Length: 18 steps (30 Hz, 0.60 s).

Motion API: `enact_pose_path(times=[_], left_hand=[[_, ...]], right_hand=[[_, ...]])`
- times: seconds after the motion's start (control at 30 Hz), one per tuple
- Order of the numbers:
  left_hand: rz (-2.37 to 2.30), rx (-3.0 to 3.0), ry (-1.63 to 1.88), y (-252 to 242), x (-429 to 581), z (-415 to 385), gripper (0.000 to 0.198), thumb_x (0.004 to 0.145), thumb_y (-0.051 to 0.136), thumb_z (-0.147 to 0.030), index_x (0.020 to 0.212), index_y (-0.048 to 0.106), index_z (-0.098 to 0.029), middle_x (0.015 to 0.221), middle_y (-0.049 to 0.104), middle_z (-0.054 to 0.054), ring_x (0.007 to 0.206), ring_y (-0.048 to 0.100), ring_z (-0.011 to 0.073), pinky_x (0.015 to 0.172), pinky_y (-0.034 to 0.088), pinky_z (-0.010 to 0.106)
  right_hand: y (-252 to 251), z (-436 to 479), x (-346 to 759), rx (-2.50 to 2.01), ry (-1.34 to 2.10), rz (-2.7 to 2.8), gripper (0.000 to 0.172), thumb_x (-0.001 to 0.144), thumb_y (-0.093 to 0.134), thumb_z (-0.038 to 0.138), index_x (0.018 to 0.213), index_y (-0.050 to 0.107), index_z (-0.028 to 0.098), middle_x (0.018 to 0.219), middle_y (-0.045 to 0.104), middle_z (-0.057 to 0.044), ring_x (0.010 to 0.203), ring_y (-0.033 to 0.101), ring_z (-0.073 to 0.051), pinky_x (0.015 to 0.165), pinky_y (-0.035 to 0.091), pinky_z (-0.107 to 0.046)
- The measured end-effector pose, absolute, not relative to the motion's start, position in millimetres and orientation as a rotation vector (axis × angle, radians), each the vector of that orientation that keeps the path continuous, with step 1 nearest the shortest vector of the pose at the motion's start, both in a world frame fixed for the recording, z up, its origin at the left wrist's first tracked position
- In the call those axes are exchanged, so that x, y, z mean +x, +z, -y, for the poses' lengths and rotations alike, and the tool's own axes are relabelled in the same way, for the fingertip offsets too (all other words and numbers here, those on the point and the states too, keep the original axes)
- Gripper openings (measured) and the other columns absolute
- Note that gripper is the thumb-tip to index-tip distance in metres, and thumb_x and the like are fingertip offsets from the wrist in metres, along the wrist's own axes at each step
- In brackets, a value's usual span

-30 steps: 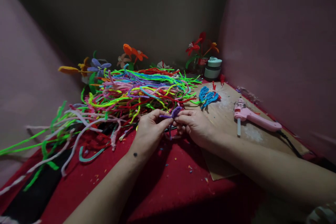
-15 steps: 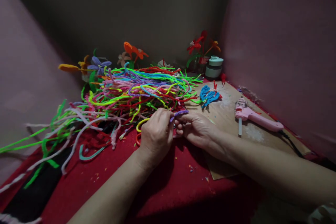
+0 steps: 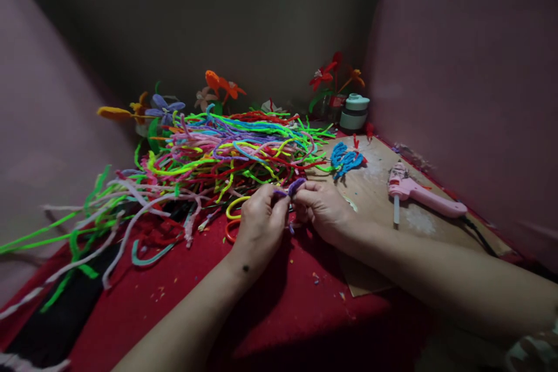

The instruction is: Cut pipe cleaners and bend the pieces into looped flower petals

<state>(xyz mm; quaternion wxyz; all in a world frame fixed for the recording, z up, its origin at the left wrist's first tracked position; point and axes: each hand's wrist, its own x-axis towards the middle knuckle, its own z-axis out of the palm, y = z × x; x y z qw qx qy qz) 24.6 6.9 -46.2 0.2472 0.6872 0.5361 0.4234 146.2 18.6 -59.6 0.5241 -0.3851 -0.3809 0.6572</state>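
Note:
A purple pipe cleaner [image 3: 296,186] is bent between my two hands, above the front of the red cloth. My left hand [image 3: 265,218] pinches one part of it between thumb and fingers. Close against it, my right hand [image 3: 325,209] grips the other part, its fingers curled. A short purple end pokes out below the fingers; the rest is hidden by them. Just left of my left hand lie scissors with a yellow and a red handle loop [image 3: 233,229], partly covered by that hand.
A heap of coloured pipe cleaners [image 3: 235,145] spreads behind and left. On the brown board [image 3: 375,177] lie a blue looped pipe-cleaner piece [image 3: 346,158] and a pink glue gun [image 3: 421,195]. Pipe-cleaner flowers [image 3: 164,107] and a mint-lidded container [image 3: 354,111] stand behind.
Both hands have turned and come closer together at the purple pipe cleaner. It now bends into a fold, where one end lay flatter before. My right fingers have curled in.

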Motion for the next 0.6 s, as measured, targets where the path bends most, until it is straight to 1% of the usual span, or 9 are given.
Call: enact_pose_path(times=[0.1,0.2,0.33,0.4,0.47,0.53,0.6], left_hand=[[-1.394,1.476,1.081,-42.0,25.6,-7.2,0.009,0.075,0.056,-0.025,0.071,0.057,-0.017,0.051,0.051,-0.005,0.043,0.043,0.0080,0.043,0.035,0.020],[-1.299,1.247,1.048,-37.8,24.6,-7.7,0.014,0.073,0.060,-0.030,0.071,0.055,-0.017,0.044,0.048,-0.007,0.034,0.037,0.0061,0.036,0.028,0.019],[-1.169,1.153,1.095,-37.9,21.3,-11.4,0.020,0.066,0.067,-0.032,0.073,0.055,-0.017,0.042,0.047,-0.009,0.032,0.037,0.0054,0.035,0.027,0.018],[-1.139,1.131,1.094,-38.3,18.5,-13.9,0.022,0.064,0.069,-0.031,0.074,0.055,-0.018,0.041,0.046,-0.009,0.032,0.036,0.0050,0.034,0.027,0.018],[-1.103,1.108,1.065,-36.9,14.5,-16.1,0.023,0.063,0.070,-0.028,0.077,0.055,-0.018,0.044,0.049,-0.009,0.033,0.038,0.0049,0.035,0.029,0.017],[-1.076,1.104,1.038,-33.6,10.1,-17.3,0.026,0.062,0.071,-0.026,0.084,0.058,-0.017,0.050,0.054,-0.007,0.036,0.041,0.0043,0.039,0.033,0.017],[-1.107,1.140,1.016,-30.1,6.7,-17.2,0.030,0.063,0.071,-0.028,0.089,0.062,-0.016,0.057,0.058,-0.004,0.040,0.043,0.0035,0.042,0.034,0.016]], right_hand=[[-58.3,-17.0,145.7,-0.982,1.521,0.943,0.008,0.056,0.054,0.012,0.052,0.049,0.018,0.039,0.039,0.008,0.037,0.034,-0.007,0.039,0.035,-0.021],[-57.8,-16.9,145.8,-0.935,1.566,0.931,0.008,0.060,0.058,0.017,0.055,0.052,0.017,0.042,0.043,0.007,0.038,0.037,-0.007,0.040,0.038,-0.022],[-60.0,-18.5,147.5,-0.819,1.633,0.914,0.013,0.064,0.065,0.024,0.062,0.057,0.014,0.051,0.051,0.004,0.042,0.043,-0.007,0.042,0.038,-0.022],[-60.7,-19.0,148.5,-0.819,1.658,0.918,0.019,0.064,0.069,0.028,0.064,0.056,0.015,0.051,0.049,0.004,0.041,0.043,-0.007,0.043,0.039,-0.023],[-59.7,-19.0,149.0,-0.847,1.662,0.922,0.023,0.063,0.071,0.029,0.062,0.053,0.016,0.048,0.046,0.006,0.039,0.040,-0.006,0.042,0.038,-0.023],[-57.0,-18.2,149.0,-0.879,1.651,0.939,0.024,0.062,0.072,0.029,0.060,0.051,0.016,0.046,0.046,0.006,0.037,0.038,-0.006,0.039,0.035,-0.022],[-53.9,-16.9,148.7,-0.912,1.627,0.968,0.025,0.061,0.072,0.028,0.059,0.050,0.017,0.045,0.045,0.006,0.037,0.038,-0.006,0.038,0.032,-0.021]])
